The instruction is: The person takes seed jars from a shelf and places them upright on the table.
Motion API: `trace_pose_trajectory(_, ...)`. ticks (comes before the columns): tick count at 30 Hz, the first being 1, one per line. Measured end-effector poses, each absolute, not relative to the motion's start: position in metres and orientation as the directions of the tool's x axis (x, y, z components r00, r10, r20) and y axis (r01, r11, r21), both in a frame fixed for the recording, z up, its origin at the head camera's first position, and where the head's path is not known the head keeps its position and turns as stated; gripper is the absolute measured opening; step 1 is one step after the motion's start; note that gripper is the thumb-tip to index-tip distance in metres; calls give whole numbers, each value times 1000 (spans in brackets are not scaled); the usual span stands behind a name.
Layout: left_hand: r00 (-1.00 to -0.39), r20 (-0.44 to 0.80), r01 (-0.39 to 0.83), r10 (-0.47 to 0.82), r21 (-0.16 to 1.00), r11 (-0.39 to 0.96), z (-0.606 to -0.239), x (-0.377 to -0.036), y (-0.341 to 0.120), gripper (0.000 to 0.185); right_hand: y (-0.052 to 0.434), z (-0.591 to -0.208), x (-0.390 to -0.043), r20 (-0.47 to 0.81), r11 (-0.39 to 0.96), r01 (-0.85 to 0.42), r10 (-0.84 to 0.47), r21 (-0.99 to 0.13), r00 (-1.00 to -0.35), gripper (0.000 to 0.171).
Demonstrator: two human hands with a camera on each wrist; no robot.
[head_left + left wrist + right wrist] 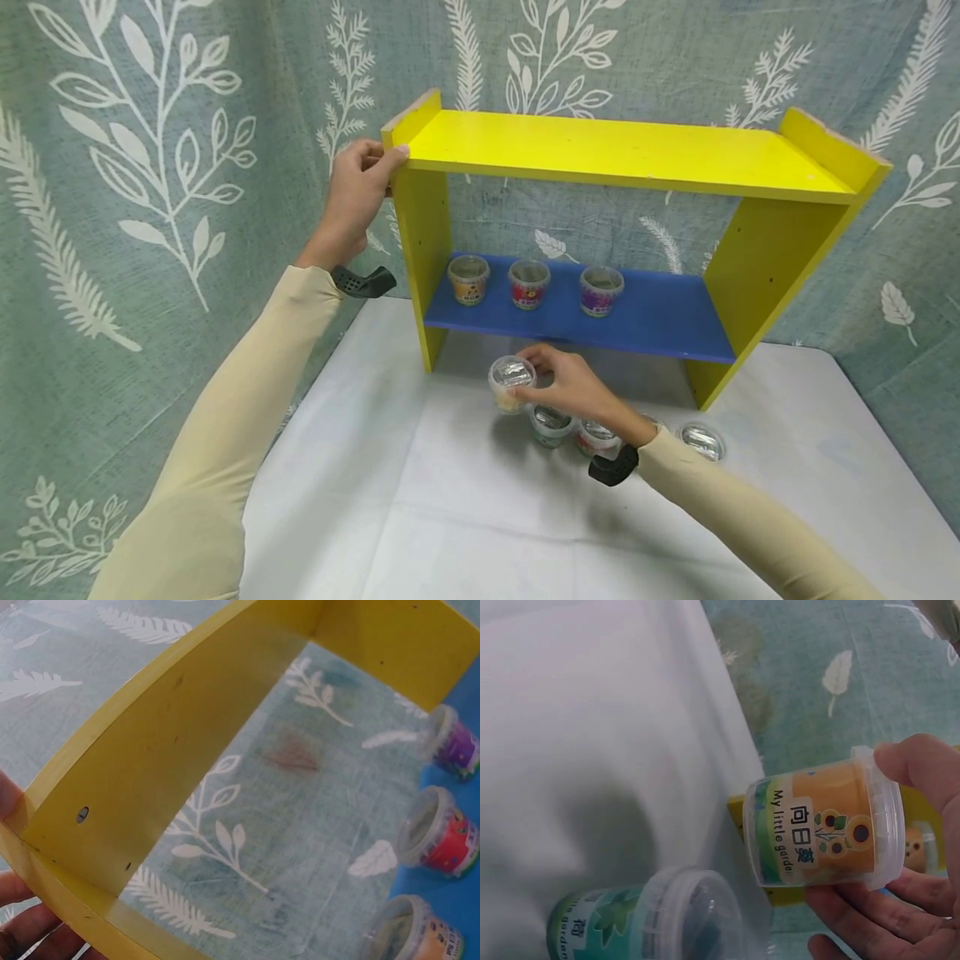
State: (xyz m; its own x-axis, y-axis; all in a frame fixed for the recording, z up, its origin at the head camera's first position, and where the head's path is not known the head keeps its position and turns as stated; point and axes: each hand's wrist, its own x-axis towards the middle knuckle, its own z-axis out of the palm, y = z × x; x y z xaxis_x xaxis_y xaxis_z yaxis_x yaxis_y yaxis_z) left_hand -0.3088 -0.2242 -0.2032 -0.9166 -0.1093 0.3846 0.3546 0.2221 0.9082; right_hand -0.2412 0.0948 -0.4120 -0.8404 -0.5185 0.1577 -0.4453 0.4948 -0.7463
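Hands at work: our left hand [358, 193] grips the yellow shelf's [622, 150] corner; our right hand [573, 385] pinches the sunflower cup [821, 823] above the counter [420, 508]. We keep it level.

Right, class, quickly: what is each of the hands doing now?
Left hand: grips the top left corner of the yellow shelf.
Right hand: holds an orange-labelled cup by its lid end.

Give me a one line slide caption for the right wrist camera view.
Right hand holding an orange sunflower-label cup above the white table, green-label cup below.
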Motion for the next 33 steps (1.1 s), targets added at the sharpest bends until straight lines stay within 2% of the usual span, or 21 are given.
trace_pose_trajectory(11, -920, 377, 349, -109, 913, 212, -202, -308, -225, 35, 93, -420, -240, 153, 526, -477, -544, -704, -825, 58)
trace_pose_trajectory(18, -920, 377, 349, -105, 913, 213, -202, -308, -224, 35, 92, -428, -237, 126, 525, -460, -551, -716, -825, 60)
trace_pose_trajectory(33, -922, 372, 343, -111, 914, 218, -202, -308, -224, 37, 86, -439, -233, 158, 538, -528, -586, -657, -795, 58)
